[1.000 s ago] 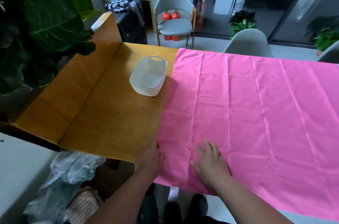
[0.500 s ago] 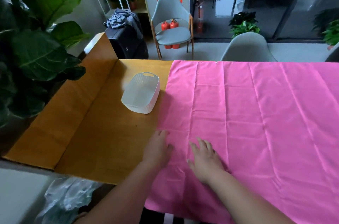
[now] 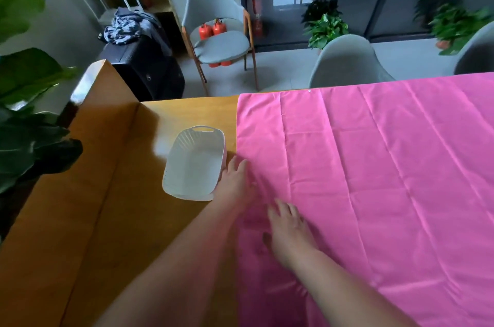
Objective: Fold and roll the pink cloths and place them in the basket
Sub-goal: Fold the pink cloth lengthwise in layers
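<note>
A large pink cloth (image 3: 374, 179) lies spread flat over the right part of the wooden table (image 3: 107, 219), with long creases running across it. A white ribbed basket (image 3: 192, 163) stands empty on the wood just left of the cloth's left edge. My left hand (image 3: 236, 182) rests flat on the cloth's left edge, its fingers straight and right beside the basket's wall. Flat on the cloth, a little nearer to me, lies my right hand (image 3: 288, 230) with fingers spread.
A raised wooden side panel (image 3: 88, 123) borders the table on the left, with large plant leaves (image 3: 29, 118) beyond it. Grey chairs (image 3: 344, 64) stand behind the far edge, and a dark suitcase (image 3: 144, 69) sits on the floor.
Both hands have slid forward along the cloth's left edge, from the near edge of the table up to beside the basket. The camera has moved forward with them.
</note>
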The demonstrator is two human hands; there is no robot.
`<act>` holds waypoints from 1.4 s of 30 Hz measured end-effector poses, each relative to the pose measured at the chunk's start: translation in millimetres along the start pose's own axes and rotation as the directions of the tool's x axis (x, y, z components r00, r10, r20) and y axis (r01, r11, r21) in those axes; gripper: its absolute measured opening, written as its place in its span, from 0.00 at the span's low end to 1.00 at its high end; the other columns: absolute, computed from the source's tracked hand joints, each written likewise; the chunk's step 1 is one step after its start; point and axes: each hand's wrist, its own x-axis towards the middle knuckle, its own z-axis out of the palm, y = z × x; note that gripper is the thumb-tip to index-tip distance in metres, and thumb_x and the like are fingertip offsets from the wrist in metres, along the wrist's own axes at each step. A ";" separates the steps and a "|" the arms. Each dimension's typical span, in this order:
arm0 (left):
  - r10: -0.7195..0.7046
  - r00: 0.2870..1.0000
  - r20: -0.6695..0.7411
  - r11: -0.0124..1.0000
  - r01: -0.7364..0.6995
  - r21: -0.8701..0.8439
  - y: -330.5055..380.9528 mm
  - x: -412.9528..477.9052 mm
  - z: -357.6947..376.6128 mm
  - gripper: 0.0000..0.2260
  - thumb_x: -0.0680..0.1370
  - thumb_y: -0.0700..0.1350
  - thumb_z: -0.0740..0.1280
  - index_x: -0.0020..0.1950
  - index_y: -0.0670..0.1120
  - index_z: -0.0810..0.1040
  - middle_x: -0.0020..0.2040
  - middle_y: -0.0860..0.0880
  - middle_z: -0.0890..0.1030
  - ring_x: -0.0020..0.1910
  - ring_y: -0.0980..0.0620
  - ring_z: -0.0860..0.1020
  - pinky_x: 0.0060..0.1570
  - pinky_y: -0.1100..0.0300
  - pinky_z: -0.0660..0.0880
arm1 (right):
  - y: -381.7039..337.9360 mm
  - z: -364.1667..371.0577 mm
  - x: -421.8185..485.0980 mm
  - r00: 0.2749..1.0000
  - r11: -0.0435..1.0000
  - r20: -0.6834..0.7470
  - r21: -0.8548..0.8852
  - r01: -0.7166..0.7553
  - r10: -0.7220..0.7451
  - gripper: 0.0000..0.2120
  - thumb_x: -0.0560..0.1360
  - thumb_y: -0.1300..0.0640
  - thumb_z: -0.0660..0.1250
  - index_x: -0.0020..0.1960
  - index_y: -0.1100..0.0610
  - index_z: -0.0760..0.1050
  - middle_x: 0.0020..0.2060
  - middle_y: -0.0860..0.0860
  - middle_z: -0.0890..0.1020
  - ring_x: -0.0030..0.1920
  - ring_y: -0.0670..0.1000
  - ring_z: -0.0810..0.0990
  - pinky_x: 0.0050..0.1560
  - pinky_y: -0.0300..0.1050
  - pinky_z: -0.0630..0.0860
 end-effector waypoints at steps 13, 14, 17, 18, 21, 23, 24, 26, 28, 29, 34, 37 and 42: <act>-0.013 0.999 0.047 0.995 0.017 -0.101 -49.0 57.6 -12.1 0.25 0.82 0.51 0.66 0.77 0.46 0.66 0.70 0.40 0.72 0.69 0.37 0.75 0.68 0.43 0.73 | -78.9 13.9 41.1 0.994 0.994 0.004 0.015 -0.106 0.106 0.28 0.86 0.60 0.54 0.83 0.48 0.51 0.69 0.57 0.67 0.66 0.61 0.72 0.61 0.56 0.75; -0.011 0.999 0.046 0.989 0.018 -0.144 -46.3 61.5 -8.7 0.26 0.82 0.51 0.67 0.78 0.47 0.67 0.70 0.41 0.72 0.68 0.37 0.75 0.69 0.44 0.72 | -79.6 20.6 41.8 0.994 0.994 0.011 0.027 -0.108 0.107 0.29 0.86 0.60 0.54 0.84 0.47 0.48 0.69 0.57 0.67 0.65 0.60 0.72 0.59 0.56 0.77; -0.034 0.999 0.038 0.968 0.043 -0.248 -37.6 69.4 0.8 0.25 0.80 0.51 0.69 0.76 0.49 0.70 0.66 0.42 0.72 0.65 0.38 0.77 0.69 0.48 0.72 | -80.2 34.2 41.6 0.993 0.992 0.018 0.048 -0.118 0.118 0.31 0.86 0.60 0.54 0.84 0.44 0.46 0.69 0.57 0.67 0.64 0.60 0.73 0.56 0.56 0.79; -0.042 0.998 0.037 0.962 0.051 -0.270 -34.9 71.4 3.2 0.24 0.80 0.50 0.70 0.75 0.49 0.71 0.64 0.42 0.73 0.64 0.38 0.78 0.69 0.49 0.73 | -80.1 34.4 41.9 0.992 0.991 0.032 0.056 -0.123 0.121 0.33 0.86 0.61 0.55 0.84 0.43 0.45 0.69 0.57 0.67 0.65 0.61 0.72 0.56 0.58 0.79; -0.064 0.997 0.036 0.941 0.072 -0.329 -29.3 76.3 5.9 0.24 0.80 0.49 0.72 0.75 0.50 0.72 0.64 0.42 0.74 0.62 0.42 0.78 0.66 0.54 0.72 | -79.1 29.7 41.5 0.992 0.991 0.091 0.094 -0.098 0.090 0.36 0.85 0.59 0.58 0.83 0.40 0.43 0.70 0.57 0.65 0.66 0.64 0.71 0.58 0.62 0.79; -0.090 0.996 0.028 0.918 0.094 -0.386 -27.6 81.3 6.6 0.23 0.79 0.48 0.73 0.73 0.51 0.74 0.63 0.43 0.75 0.59 0.45 0.79 0.62 0.58 0.72 | -79.0 24.3 40.3 0.988 0.988 0.125 0.116 -0.104 0.089 0.36 0.85 0.57 0.60 0.82 0.37 0.43 0.71 0.58 0.65 0.66 0.64 0.73 0.60 0.61 0.79; -0.097 0.995 0.024 0.909 0.098 -0.406 -26.9 84.1 6.7 0.23 0.78 0.48 0.74 0.72 0.52 0.75 0.62 0.44 0.76 0.56 0.46 0.79 0.59 0.60 0.72 | -79.1 22.7 40.1 0.985 0.987 0.143 0.118 -0.111 0.094 0.35 0.85 0.56 0.60 0.81 0.36 0.44 0.71 0.58 0.65 0.66 0.63 0.73 0.61 0.61 0.79; -0.092 0.995 0.043 0.897 0.102 -0.430 -24.8 87.5 5.7 0.22 0.77 0.48 0.75 0.70 0.53 0.77 0.61 0.48 0.77 0.53 0.49 0.79 0.54 0.60 0.74 | -79.8 16.4 36.7 0.982 0.984 0.151 0.124 -0.132 0.112 0.28 0.87 0.53 0.57 0.81 0.38 0.49 0.69 0.57 0.67 0.64 0.61 0.75 0.62 0.60 0.78; -0.090 0.994 0.066 0.882 0.110 -0.458 -22.8 89.5 4.0 0.21 0.76 0.47 0.76 0.68 0.53 0.78 0.58 0.50 0.78 0.53 0.48 0.81 0.54 0.58 0.77 | -80.8 7.3 29.6 0.984 0.975 0.117 0.158 -0.153 0.135 0.20 0.88 0.47 0.51 0.79 0.44 0.59 0.67 0.56 0.69 0.62 0.60 0.76 0.62 0.58 0.76; -0.096 0.993 0.068 0.873 0.116 -0.473 -21.4 90.4 2.4 0.21 0.75 0.47 0.76 0.67 0.54 0.79 0.58 0.51 0.79 0.52 0.47 0.82 0.54 0.55 0.79 | -81.5 3.3 26.2 0.985 0.977 0.100 0.150 -0.152 0.138 0.18 0.88 0.48 0.50 0.77 0.48 0.63 0.66 0.55 0.69 0.62 0.59 0.77 0.62 0.57 0.76; -0.095 0.995 0.000 0.831 0.080 -0.550 -9.7 96.9 -8.6 0.19 0.74 0.41 0.74 0.63 0.53 0.84 0.51 0.54 0.85 0.41 0.52 0.81 0.44 0.60 0.77 | -80.2 -9.1 13.8 0.965 0.961 -0.078 0.142 -0.236 0.248 0.10 0.86 0.56 0.56 0.62 0.53 0.74 0.60 0.52 0.71 0.52 0.56 0.82 0.53 0.56 0.82; -0.096 0.995 -0.030 0.837 0.064 -0.544 0.2 100.7 -21.0 0.19 0.74 0.41 0.74 0.65 0.52 0.83 0.45 0.54 0.84 0.38 0.51 0.81 0.41 0.59 0.75 | -75.2 -20.7 4.9 0.961 0.961 -0.079 0.108 -0.256 0.265 0.13 0.85 0.62 0.54 0.66 0.54 0.70 0.62 0.54 0.70 0.55 0.60 0.81 0.50 0.59 0.78; -0.086 0.995 -0.049 0.850 0.047 -0.525 21.5 100.6 -36.3 0.27 0.75 0.46 0.76 0.74 0.50 0.76 0.49 0.48 0.85 0.45 0.44 0.86 0.48 0.48 0.84 | -65.0 -35.9 -19.0 0.945 0.947 -0.140 0.171 -0.271 0.295 0.15 0.85 0.60 0.53 0.70 0.49 0.66 0.64 0.50 0.71 0.56 0.59 0.82 0.51 0.57 0.77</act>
